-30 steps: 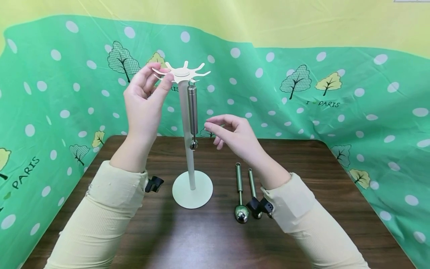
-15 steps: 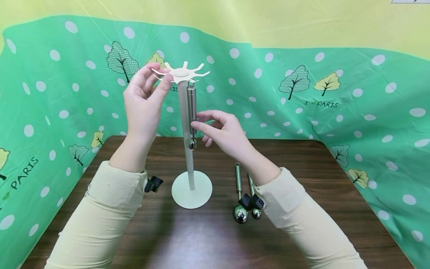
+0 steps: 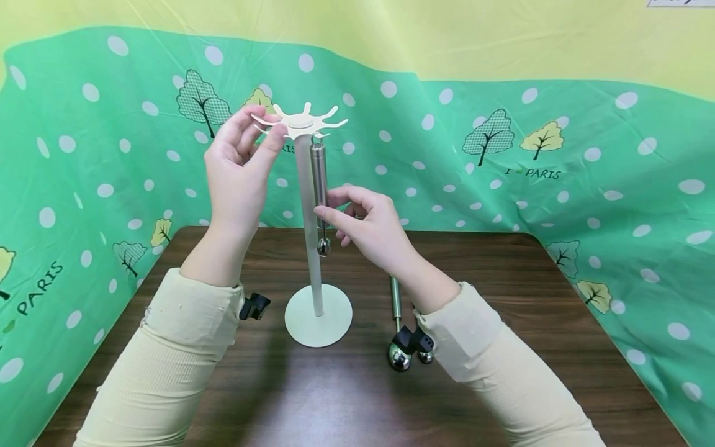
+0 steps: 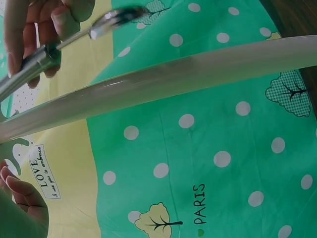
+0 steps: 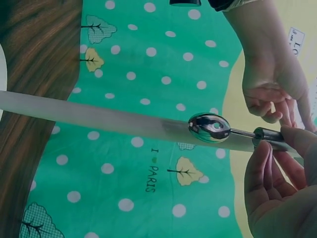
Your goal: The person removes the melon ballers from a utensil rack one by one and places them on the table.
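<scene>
A pale stand (image 3: pixel 310 261) with a round base and a ring of prongs on top stands upright on the table. My left hand (image 3: pixel 237 174) pinches one prong at the left of its top. From a front prong hangs a small steel melon baller (image 3: pixel 318 167), bowl downward, beside the post. The thumb and forefinger of my right hand (image 3: pixel 371 220) pinch the lower part of its handle. In the right wrist view, the shiny bowl (image 5: pixel 210 127) overlaps the post and shows a small hole. The left wrist view shows the handle (image 4: pixel 37 64) between my right fingers.
Two more steel scoops lie on the dark wooden table (image 3: pixel 503 385) under my right forearm: a larger scoop (image 3: pixel 400 358) and a smaller one (image 3: pixel 426 356), both partly hidden. A green and yellow patterned cloth (image 3: pixel 436 143) hangs behind and around the table.
My right hand has moved left to the hanging melon baller and now pinches its handle. The baller's lower end has shifted slightly right and down. My left hand stays on the prong.
</scene>
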{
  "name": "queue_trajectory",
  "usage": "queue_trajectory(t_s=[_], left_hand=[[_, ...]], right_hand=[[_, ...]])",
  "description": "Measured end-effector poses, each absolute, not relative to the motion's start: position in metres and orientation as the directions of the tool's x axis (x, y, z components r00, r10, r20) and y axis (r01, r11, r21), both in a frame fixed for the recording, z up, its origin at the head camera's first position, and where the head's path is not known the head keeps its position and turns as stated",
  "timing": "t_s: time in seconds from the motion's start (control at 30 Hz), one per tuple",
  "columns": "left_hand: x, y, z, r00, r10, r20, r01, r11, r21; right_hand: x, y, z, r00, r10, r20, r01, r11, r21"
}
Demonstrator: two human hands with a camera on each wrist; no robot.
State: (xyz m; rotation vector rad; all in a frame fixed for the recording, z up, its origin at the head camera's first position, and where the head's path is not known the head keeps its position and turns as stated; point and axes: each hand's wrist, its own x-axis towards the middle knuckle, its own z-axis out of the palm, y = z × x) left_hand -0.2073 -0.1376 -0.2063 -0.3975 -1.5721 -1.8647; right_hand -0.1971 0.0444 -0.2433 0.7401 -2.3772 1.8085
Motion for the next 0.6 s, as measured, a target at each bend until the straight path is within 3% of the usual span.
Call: queue_trajectory(t_s=[0.6], left_hand=[[-0.207, -0.137, -0.206, -0.734, -0.291, 0.614, 0.657, -0.073, 0.751]], right_hand=[[-0.183, 0.051, -0.243, -0.878, -0.271, 0.395, -0.445, 0.159, -0.881]])
